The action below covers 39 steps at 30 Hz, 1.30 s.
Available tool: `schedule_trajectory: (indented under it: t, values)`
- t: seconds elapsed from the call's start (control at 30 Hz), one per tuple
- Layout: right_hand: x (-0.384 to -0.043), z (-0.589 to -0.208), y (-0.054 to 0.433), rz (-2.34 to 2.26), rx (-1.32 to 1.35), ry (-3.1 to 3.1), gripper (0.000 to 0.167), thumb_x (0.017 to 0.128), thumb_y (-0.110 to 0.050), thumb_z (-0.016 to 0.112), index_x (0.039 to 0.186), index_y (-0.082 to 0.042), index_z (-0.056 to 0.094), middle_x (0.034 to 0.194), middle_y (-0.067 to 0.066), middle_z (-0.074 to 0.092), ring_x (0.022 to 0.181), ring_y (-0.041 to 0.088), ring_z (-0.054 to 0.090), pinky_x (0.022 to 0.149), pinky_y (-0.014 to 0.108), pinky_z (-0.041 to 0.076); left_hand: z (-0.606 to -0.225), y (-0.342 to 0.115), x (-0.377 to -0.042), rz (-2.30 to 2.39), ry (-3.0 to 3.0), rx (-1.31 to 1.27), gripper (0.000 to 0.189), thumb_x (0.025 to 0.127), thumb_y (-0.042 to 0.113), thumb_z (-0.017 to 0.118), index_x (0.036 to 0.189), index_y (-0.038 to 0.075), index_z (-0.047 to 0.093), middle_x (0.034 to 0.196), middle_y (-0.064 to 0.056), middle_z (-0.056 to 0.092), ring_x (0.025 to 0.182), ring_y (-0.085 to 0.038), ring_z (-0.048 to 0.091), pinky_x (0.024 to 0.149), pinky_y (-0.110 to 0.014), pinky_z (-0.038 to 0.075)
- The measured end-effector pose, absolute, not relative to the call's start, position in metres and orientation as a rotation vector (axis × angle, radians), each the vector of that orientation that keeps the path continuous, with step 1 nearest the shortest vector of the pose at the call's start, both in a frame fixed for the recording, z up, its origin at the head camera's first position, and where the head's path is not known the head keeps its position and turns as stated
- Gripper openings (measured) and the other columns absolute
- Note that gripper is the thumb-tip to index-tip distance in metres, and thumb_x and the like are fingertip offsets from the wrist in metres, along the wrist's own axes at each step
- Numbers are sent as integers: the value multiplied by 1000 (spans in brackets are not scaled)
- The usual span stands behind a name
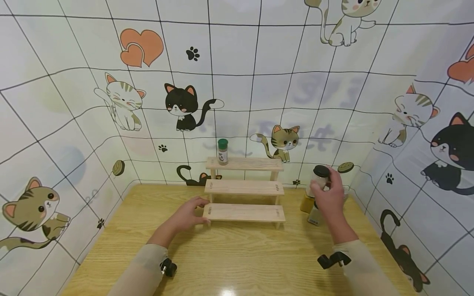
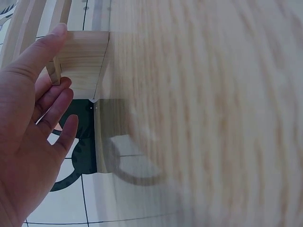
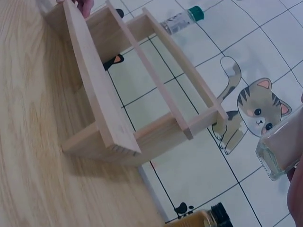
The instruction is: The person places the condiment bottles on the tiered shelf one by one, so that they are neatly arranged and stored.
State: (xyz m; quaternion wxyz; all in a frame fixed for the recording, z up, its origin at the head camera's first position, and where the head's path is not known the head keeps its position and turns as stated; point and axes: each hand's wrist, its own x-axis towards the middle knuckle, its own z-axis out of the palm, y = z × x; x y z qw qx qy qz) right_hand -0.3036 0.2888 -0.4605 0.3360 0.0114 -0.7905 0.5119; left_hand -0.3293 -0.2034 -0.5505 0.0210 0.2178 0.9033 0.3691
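Note:
A three-step wooden rack (image 1: 244, 187) stands on the table. My left hand (image 1: 189, 214) grips the left end of its lowest step; in the left wrist view the thumb and fingers lie on either side of the wooden board (image 2: 54, 71). To the right of the rack, my right hand (image 1: 331, 197) holds a clear glass spice jar (image 1: 320, 174) with a black lid, raised above other jars. In the right wrist view, the jar's glass base (image 3: 279, 146) shows pale contents. A green-capped spice bottle (image 1: 222, 152) stands on the top step, toward its left end.
Below the right hand stand a yellowish jar (image 1: 307, 203) and a small jar with a label (image 1: 314, 216); another clear jar (image 1: 346, 191) is partly hidden behind the hand. A cat-patterned sheet (image 1: 237, 94) surrounds the wood-grain table (image 1: 237, 255) at the back and sides.

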Motion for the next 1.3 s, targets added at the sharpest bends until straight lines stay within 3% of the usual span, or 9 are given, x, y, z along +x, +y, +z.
schedule_trajectory:
  t: [0.4,0.7,1.03,1.3]
  values:
    - [-323,-446,262,1435,100,-2110,56,104,-11,69,158,-13,56,136,9,58,105,22,57,74,21,52,-547,-202,-326,1159,2794,684,70,86,30,99,145,8,69,133,-4,66,128,-33,63,113,-62,49]
    - [-342,-433,241,1491,170,-2074,56,104,-14,73,158,-13,57,136,12,62,104,20,55,73,24,52,-547,-203,-326,1156,2794,690,70,86,30,99,145,7,69,133,-4,67,128,-33,63,113,-62,49]
    - [-368,-417,215,1536,263,-2089,59,103,-12,75,159,-9,56,133,18,62,107,21,53,89,35,46,-545,-203,-324,1149,2802,698,69,87,28,98,144,5,69,133,-6,68,128,-34,63,113,-63,49]
    - [-385,-411,195,1571,327,-2108,50,103,-16,76,151,-11,62,124,14,62,98,24,54,84,37,47,-546,-202,-325,1155,2799,700,68,87,28,98,144,6,69,134,-5,67,128,-33,63,112,-61,49]
